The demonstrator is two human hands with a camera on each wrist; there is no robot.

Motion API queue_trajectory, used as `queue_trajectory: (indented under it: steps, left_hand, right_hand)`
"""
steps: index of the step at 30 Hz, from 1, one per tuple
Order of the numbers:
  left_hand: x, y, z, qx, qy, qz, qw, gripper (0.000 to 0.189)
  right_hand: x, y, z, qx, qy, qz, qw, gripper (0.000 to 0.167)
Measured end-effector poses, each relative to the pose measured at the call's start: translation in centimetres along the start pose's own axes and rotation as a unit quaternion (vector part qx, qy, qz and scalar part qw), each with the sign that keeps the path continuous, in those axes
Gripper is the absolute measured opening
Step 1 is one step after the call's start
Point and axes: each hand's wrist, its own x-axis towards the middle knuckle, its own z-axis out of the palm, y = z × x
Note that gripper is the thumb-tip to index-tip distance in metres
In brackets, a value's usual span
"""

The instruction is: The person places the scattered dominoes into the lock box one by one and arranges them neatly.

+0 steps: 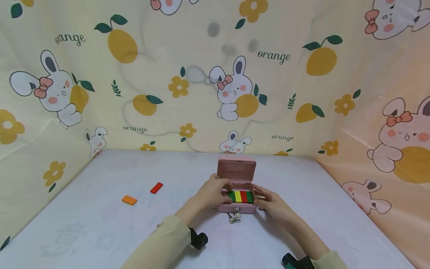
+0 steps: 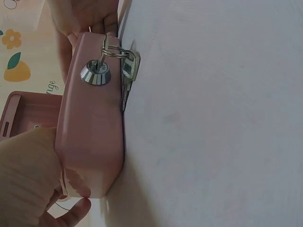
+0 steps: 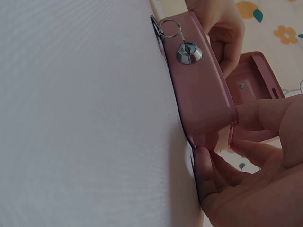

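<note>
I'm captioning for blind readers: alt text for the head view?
A person's left hand reaches over the left end of an open pink box holding coloured blocks; the right hand touches its right side. Keys hang at its lock; an orange block and a red block lie to the left on the white table.

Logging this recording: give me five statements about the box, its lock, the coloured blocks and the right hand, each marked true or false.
1. The lid of the pink box stands open. True.
2. The orange block is inside the box. False: it lies on the table.
3. A key sits in the lock. True.
4. In the head view, the loose red block lies right of the box. False: it lies left of it.
5. The right hand touches the box. True.
</note>
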Motion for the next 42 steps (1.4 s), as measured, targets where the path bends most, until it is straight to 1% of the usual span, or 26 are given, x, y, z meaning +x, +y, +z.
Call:
queue_trajectory:
  steps: [8, 22, 31, 42]
  left_hand:
    - [0.06, 0.09, 0.21, 0.002, 0.008, 0.001, 1.0, 0.029]
    - [0.13, -0.18, 0.46, 0.007, 0.017, 0.01, 0.9998, 0.031]
    - [0.09, -0.27, 0.65, -0.009, 0.017, -0.003, 0.9998, 0.032]
    - [-0.09, -0.24, 0.62, -0.019, 0.019, -0.002, 0.9996, 0.032]
  right_hand:
    - [-0.15, 0.02, -0.07, 0.001, 0.0, -0.002, 1.0, 0.057]
    - [0.04, 0.07, -0.08, -0.003, 0.002, 0.0, 1.0, 0.056]
    - [0.06, 0.13, -0.02, 0.003, 0.0, 0.0, 1.0, 0.057]
    - [0.16, 0.2, -0.04, 0.004, -0.001, -0.002, 1.0, 0.058]
